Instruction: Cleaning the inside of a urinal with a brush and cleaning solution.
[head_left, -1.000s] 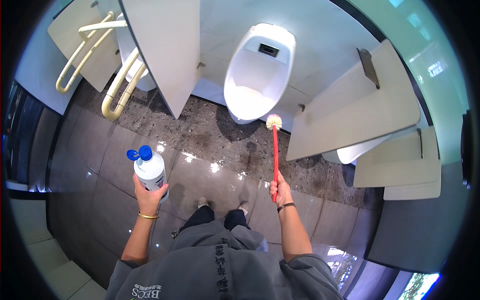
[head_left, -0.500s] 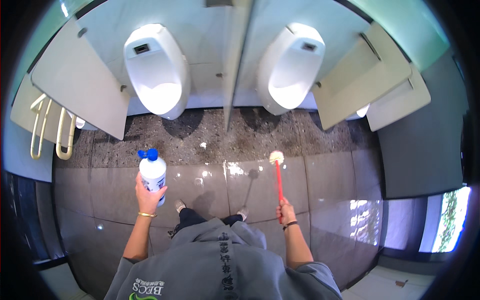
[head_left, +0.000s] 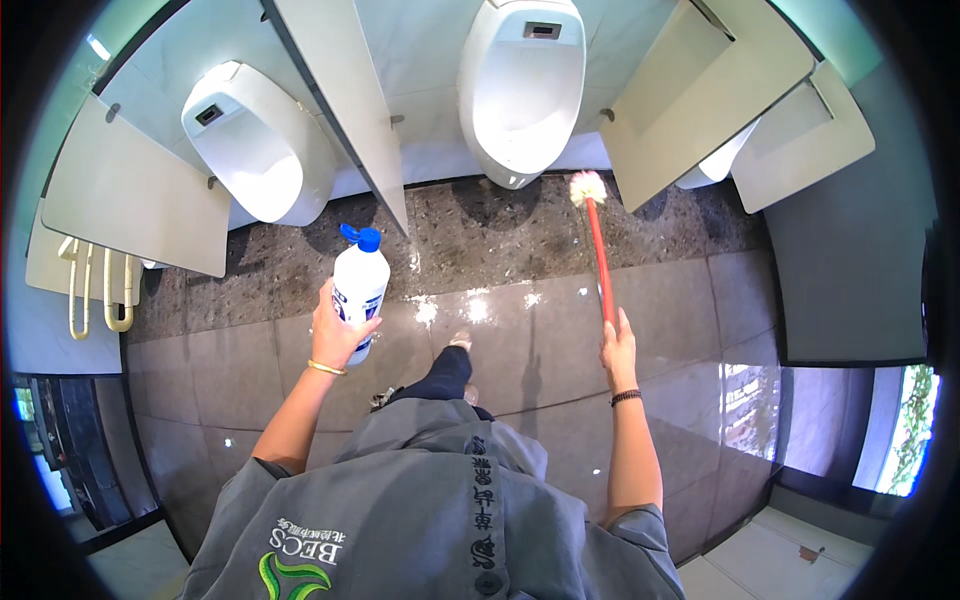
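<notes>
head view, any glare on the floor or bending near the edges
Head view: bright glare patches on the glossy grey floor tiles between the white blue-capped bottle and the red-handled white-headed brush; the beige partition panels bow toward the rim; the corners are black; focus is sharp.

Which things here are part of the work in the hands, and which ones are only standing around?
In use:
- white bottle with blue cap, held in the left hand
- red-handled brush, held in the right hand
- urinal nearest the brush head

Only around:
- second urinal
- divider panels
- grab rails
- tiled floor
</notes>
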